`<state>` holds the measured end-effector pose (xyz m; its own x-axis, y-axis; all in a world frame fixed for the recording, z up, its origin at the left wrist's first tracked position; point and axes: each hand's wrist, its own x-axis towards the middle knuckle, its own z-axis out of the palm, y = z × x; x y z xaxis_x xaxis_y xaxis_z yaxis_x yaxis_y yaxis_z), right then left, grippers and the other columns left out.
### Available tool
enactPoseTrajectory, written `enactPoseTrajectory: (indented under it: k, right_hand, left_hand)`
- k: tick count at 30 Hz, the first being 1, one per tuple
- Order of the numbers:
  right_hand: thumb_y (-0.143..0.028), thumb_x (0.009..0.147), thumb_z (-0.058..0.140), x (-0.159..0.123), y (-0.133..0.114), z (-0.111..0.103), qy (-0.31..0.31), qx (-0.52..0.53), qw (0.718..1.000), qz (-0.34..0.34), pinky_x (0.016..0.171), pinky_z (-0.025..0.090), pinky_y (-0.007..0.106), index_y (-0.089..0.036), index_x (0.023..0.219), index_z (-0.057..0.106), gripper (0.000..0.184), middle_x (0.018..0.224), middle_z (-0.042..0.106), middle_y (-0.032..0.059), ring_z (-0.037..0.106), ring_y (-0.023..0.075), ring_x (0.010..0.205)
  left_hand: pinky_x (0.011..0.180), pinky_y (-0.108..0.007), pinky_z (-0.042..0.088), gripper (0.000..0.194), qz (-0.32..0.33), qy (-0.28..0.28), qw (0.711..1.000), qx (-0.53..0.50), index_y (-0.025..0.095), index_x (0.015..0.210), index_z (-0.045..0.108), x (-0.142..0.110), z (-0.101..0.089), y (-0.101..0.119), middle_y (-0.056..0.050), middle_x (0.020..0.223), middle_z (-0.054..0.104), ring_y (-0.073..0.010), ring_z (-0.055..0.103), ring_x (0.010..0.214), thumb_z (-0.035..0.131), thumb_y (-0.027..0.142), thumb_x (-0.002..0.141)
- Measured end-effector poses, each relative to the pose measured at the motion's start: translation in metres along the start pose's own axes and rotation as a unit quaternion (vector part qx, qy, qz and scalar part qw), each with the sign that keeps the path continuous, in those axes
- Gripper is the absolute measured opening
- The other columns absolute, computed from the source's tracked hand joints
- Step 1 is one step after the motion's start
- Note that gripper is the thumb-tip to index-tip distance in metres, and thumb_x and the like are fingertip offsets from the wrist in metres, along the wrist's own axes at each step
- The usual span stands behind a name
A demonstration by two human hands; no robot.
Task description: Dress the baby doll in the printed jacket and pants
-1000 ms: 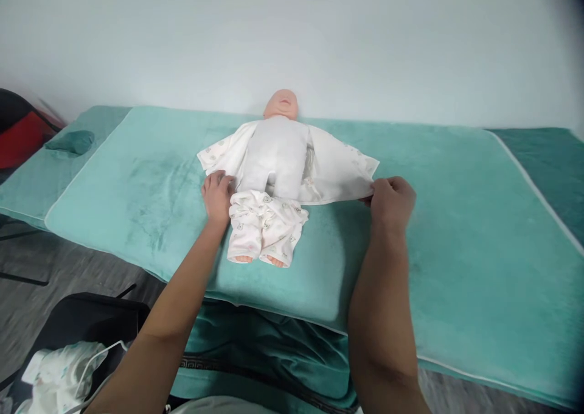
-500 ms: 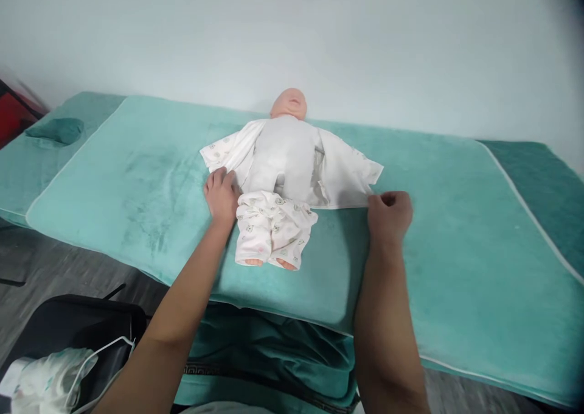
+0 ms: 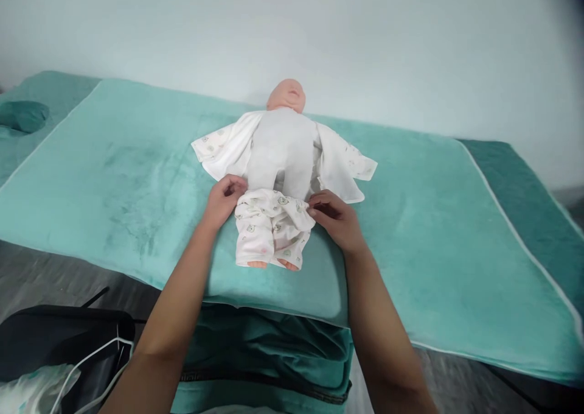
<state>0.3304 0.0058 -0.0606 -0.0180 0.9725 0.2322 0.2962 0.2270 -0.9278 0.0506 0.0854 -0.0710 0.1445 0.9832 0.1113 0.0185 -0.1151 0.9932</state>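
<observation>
A baby doll (image 3: 287,94) lies on its back, head toward the wall, its torso and upper legs white. A white printed jacket (image 3: 340,158) is spread wide beneath it, its front apart. Printed baby pants (image 3: 255,237) cover the lower legs, bunched at the waistband, with toes showing at the cuffs. My left hand (image 3: 223,199) is curled at the left end of the waistband, its fingertips partly hidden. My right hand (image 3: 336,219) pinches the right end of the waistband between thumb and fingers.
A green padded bed (image 3: 410,237) with pale piping runs along a white wall (image 3: 387,42). At the lower left stands a black chair (image 3: 68,335) bearing a crumpled white item (image 3: 36,389) and a white hanger (image 3: 91,359). Green fabric (image 3: 269,347) hangs below the bed's front edge.
My right hand has let go of the jacket's lower right corner and come left to the pants' waistband. My left hand has curled in at the waistband. The view has shifted slightly.
</observation>
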Motion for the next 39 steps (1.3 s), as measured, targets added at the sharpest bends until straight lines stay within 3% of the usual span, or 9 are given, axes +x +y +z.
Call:
enactPoseTrajectory:
  k: [4, 9, 15, 22, 27, 29, 32, 35, 39]
  right_hand:
    - [-0.037, 0.082, 0.081, 0.001, 0.003, -0.004, -0.039, 0.060, 0.997, 0.003, 0.088, 0.051, 0.035, -0.028, 0.099, 0.071, 0.021, 0.104, 0.064, 0.0030, 0.062, 0.0203, 0.098]
    - [-0.037, 0.080, 0.083, 0.001, 0.012, -0.005, -0.045, 0.078, 0.996, 0.006, 0.086, 0.050, 0.034, -0.027, 0.092, 0.069, 0.020, 0.100, 0.064, 0.0027, 0.061, 0.0195, 0.094]
    - [-0.035, 0.085, 0.079, -0.003, 0.025, -0.003, 0.015, 0.039, 0.999, -0.008, 0.082, 0.048, 0.034, -0.027, 0.091, 0.065, 0.017, 0.095, 0.066, 0.0005, 0.060, 0.0182, 0.088]
    - [-0.031, 0.088, 0.073, 0.004, 0.022, 0.007, 0.087, -0.072, 0.991, -0.073, 0.076, 0.047, 0.032, -0.026, 0.090, 0.061, 0.013, 0.095, 0.060, 0.0012, 0.058, 0.0178, 0.087]
    - [-0.033, 0.088, 0.072, 0.018, 0.012, 0.018, 0.137, -0.031, 0.988, -0.070, 0.092, 0.051, 0.037, -0.026, 0.093, 0.057, 0.017, 0.119, 0.064, 0.0064, 0.062, 0.0218, 0.111]
    - [-0.039, 0.088, 0.072, 0.033, 0.008, 0.016, 0.174, -0.029, 0.984, -0.031, 0.081, 0.051, 0.034, -0.026, 0.093, 0.056, 0.021, 0.101, 0.067, 0.0031, 0.064, 0.0193, 0.092]
    - [-0.049, 0.085, 0.073, 0.064, 0.003, 0.007, 0.189, -0.008, 0.982, 0.021, 0.056, 0.041, 0.028, -0.028, 0.089, 0.053, 0.029, 0.067, 0.054, -0.0048, 0.050, 0.0148, 0.060]
    - [-0.052, 0.079, 0.077, 0.092, 0.004, 0.000, 0.167, 0.062, 0.983, 0.042, 0.048, 0.031, 0.026, -0.029, 0.086, 0.050, 0.036, 0.058, 0.046, -0.0078, 0.041, 0.0127, 0.050]
    - [-0.055, 0.076, 0.077, 0.101, 0.020, 0.003, 0.170, 0.078, 0.979, 0.076, 0.050, 0.035, 0.026, -0.027, 0.083, 0.053, 0.037, 0.063, 0.052, -0.0064, 0.044, 0.0129, 0.054]
  left_hand:
    - [0.063, -0.026, 0.037, 0.011, -0.016, -0.092, 0.994, -0.059, 0.020, 0.089, 0.071, -0.008, -0.006, 0.009, 0.001, 0.074, 0.056, -0.0127, 0.050, 0.068, 0.071, 0.029, 0.083]
    - [0.079, -0.027, 0.046, 0.016, -0.001, -0.187, 0.981, -0.056, 0.020, 0.095, 0.070, -0.010, -0.016, 0.012, -0.003, 0.106, 0.061, -0.0155, 0.058, 0.091, 0.074, 0.030, 0.083]
    - [0.106, -0.037, 0.045, 0.014, 0.072, -0.153, 0.985, 0.026, 0.020, 0.093, 0.068, -0.009, -0.021, 0.007, -0.010, 0.136, 0.055, -0.0240, 0.054, 0.128, 0.073, 0.032, 0.087]
    - [0.120, -0.046, 0.036, 0.014, 0.079, -0.128, 0.989, -0.011, 0.021, 0.094, 0.059, -0.001, -0.004, 0.008, -0.012, 0.162, 0.043, -0.0266, 0.042, 0.149, 0.064, 0.033, 0.093]
    - [0.103, -0.038, 0.045, 0.009, 0.072, -0.052, 0.996, -0.004, 0.022, 0.097, 0.050, 0.022, 0.012, 0.018, -0.009, 0.127, 0.069, -0.0210, 0.063, 0.119, 0.055, 0.030, 0.097]
    - [0.089, -0.032, 0.046, 0.006, 0.071, -0.016, 0.997, 0.040, 0.022, 0.097, 0.050, 0.039, 0.018, 0.023, -0.003, 0.098, 0.069, -0.0174, 0.064, 0.096, 0.054, 0.027, 0.097]
    - [0.074, -0.028, 0.040, 0.005, 0.065, 0.010, 0.996, 0.068, 0.023, 0.096, 0.051, 0.069, 0.026, 0.025, 0.004, 0.073, 0.053, -0.0141, 0.052, 0.073, 0.056, 0.025, 0.095]
    - [0.065, -0.026, 0.035, 0.007, 0.038, 0.009, 0.999, 0.000, 0.022, 0.094, 0.053, 0.091, 0.031, 0.018, 0.006, 0.067, 0.044, -0.0125, 0.043, 0.063, 0.058, 0.027, 0.094]
    - [0.063, -0.025, 0.035, 0.011, -0.006, 0.012, 0.998, -0.064, 0.021, 0.093, 0.059, 0.091, 0.033, 0.004, 0.005, 0.070, 0.049, -0.0116, 0.044, 0.064, 0.065, 0.029, 0.088]
